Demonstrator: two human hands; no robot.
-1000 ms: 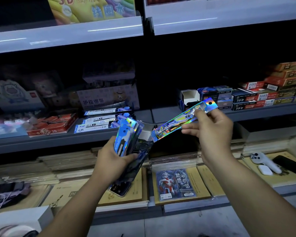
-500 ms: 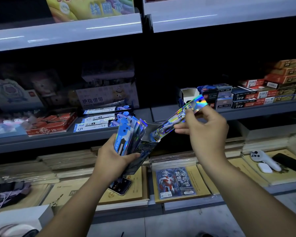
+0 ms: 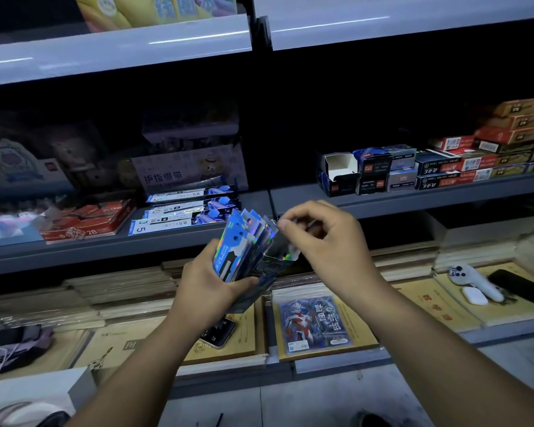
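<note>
My left hand (image 3: 204,291) grips a fanned stack of blue holographic card packs (image 3: 244,241) upright, together with a dark open box (image 3: 269,272) behind them. My right hand (image 3: 327,245) hovers just right of the stack's top with curled fingers. It pinches the upper end of one holographic pack (image 3: 289,256), which stands down inside the dark box. My right hand hides most of that pack; only a shiny sliver shows below my fingers.
Similar blue packs (image 3: 182,214) and red pencil boxes (image 3: 87,218) lie on the grey middle shelf (image 3: 413,198), with stacked small boxes (image 3: 444,167) at right. Below lie notebooks, a phone (image 3: 218,332), a hero card pack (image 3: 313,323) and a white controller (image 3: 472,280).
My right hand has brought the single holographic pack down and left from near the shelf, sliding it into the box beside the stack. My left hand has kept its hold.
</note>
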